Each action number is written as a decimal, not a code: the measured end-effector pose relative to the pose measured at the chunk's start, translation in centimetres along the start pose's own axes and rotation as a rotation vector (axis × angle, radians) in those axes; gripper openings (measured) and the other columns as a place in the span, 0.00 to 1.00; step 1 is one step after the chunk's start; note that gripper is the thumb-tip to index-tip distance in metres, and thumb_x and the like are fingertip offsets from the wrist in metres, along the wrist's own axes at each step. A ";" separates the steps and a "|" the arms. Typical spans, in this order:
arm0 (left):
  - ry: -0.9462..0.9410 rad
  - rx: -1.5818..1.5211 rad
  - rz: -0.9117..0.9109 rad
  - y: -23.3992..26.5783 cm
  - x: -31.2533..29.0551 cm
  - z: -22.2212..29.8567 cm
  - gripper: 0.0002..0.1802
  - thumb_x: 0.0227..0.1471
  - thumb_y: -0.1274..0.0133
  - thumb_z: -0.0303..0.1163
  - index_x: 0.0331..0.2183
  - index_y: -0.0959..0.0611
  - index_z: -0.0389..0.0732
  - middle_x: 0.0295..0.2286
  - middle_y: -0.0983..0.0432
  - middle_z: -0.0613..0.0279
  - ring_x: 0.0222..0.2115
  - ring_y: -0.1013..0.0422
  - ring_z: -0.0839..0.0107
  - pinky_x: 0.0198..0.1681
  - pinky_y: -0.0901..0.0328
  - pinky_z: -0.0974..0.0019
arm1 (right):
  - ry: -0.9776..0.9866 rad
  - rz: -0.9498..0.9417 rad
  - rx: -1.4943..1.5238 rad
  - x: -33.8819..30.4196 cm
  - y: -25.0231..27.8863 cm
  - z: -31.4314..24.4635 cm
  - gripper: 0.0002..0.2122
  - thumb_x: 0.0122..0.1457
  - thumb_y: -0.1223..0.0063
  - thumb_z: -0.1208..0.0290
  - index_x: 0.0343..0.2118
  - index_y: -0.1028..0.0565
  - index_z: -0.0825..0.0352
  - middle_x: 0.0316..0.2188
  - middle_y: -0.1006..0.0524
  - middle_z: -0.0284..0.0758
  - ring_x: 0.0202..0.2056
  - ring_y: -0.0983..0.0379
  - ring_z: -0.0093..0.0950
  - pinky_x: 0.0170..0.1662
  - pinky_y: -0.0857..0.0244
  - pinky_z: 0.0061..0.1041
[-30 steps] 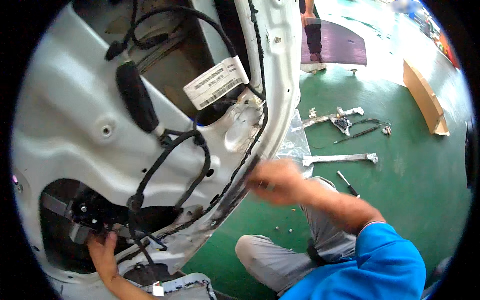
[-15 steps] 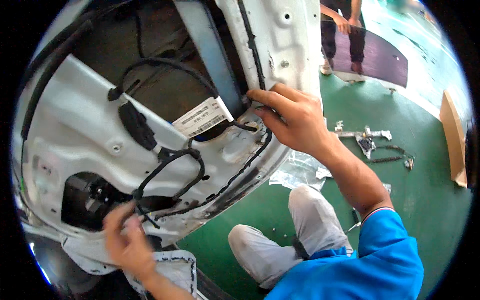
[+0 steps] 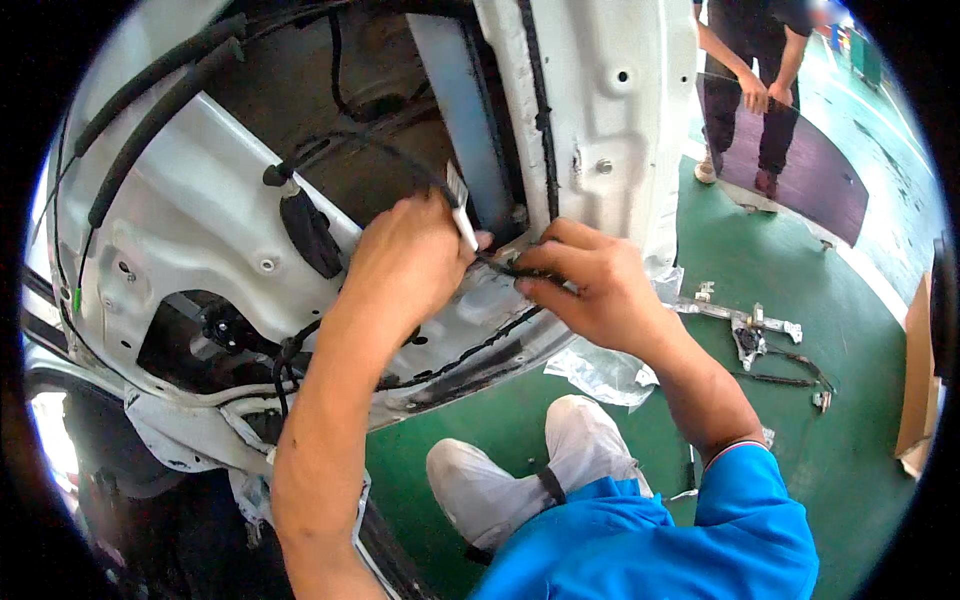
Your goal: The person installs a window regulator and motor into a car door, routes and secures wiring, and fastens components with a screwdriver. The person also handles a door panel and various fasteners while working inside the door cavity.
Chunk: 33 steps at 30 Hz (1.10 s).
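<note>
Pinching the black wiring harness (image 3: 500,268) at the door panel (image 3: 200,220) centre, the right hand (image 3: 590,290) has its fingers clamped on it; left hand (image 3: 410,260), at nine o'clock, grips its white tag (image 3: 462,218). Light, floppy cable, probably best held near its clips.

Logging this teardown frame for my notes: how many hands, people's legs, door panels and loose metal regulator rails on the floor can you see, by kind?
Person's own hands: 2, left hand and right hand
White car door panel: 1
Co-worker's hands: 2
Window regulator rail assembly on the green floor: 1
Cardboard piece: 1
Total: 7
</note>
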<state>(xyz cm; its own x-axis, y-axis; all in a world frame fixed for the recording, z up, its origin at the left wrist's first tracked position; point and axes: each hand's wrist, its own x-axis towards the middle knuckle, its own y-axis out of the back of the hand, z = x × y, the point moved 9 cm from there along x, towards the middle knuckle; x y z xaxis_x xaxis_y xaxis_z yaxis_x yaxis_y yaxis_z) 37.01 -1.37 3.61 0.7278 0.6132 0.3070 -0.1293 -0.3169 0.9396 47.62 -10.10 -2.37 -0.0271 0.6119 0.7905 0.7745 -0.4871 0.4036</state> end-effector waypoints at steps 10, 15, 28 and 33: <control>0.000 -0.733 -0.133 -4.3 4.1 -2.0 0.21 0.41 0.35 0.30 0.41 0.16 0.34 0.41 0.19 0.48 0.44 0.24 0.55 0.49 0.33 0.61 | -0.038 0.116 0.148 0.8 3.5 1.1 0.06 0.51 0.40 0.82 0.33 0.22 0.72 0.29 0.23 0.35 0.29 0.28 0.22 0.33 0.35 0.21; -0.011 -0.558 -0.078 -4.2 4.5 -2.6 0.20 0.46 0.40 0.35 0.42 0.16 0.37 0.41 0.18 0.53 0.44 0.24 0.61 0.49 0.33 0.62 | -0.016 0.128 0.134 1.2 3.7 0.9 0.06 0.51 0.40 0.81 0.32 0.22 0.72 0.28 0.24 0.35 0.28 0.28 0.24 0.32 0.35 0.21; -0.120 -0.551 0.014 -2.8 5.0 -2.4 0.25 0.52 0.42 0.41 0.48 0.21 0.36 0.46 0.24 0.41 0.49 0.28 0.47 0.54 0.35 0.54 | 0.100 0.039 0.140 1.1 3.8 -0.4 0.09 0.48 0.35 0.79 0.33 0.21 0.68 0.29 0.23 0.39 0.30 0.23 0.34 0.32 0.30 0.28; 0.210 -0.573 -0.167 -5.4 5.1 -4.5 0.21 0.54 0.46 0.36 0.47 0.20 0.33 0.46 0.25 0.38 0.50 0.30 0.42 0.55 0.36 0.54 | 0.174 -0.118 0.251 0.7 0.7 -0.9 0.10 0.49 0.35 0.76 0.34 0.22 0.68 0.34 0.23 0.41 0.33 0.24 0.36 0.34 0.29 0.31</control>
<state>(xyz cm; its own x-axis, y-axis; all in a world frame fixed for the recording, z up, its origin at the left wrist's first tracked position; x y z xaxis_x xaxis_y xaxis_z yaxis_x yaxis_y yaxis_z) 38.34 6.73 0.76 0.6293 0.7682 0.1174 -0.4079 0.1979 0.8913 47.56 -10.62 -1.09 -0.2171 0.5286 0.8206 0.8907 -0.2367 0.3881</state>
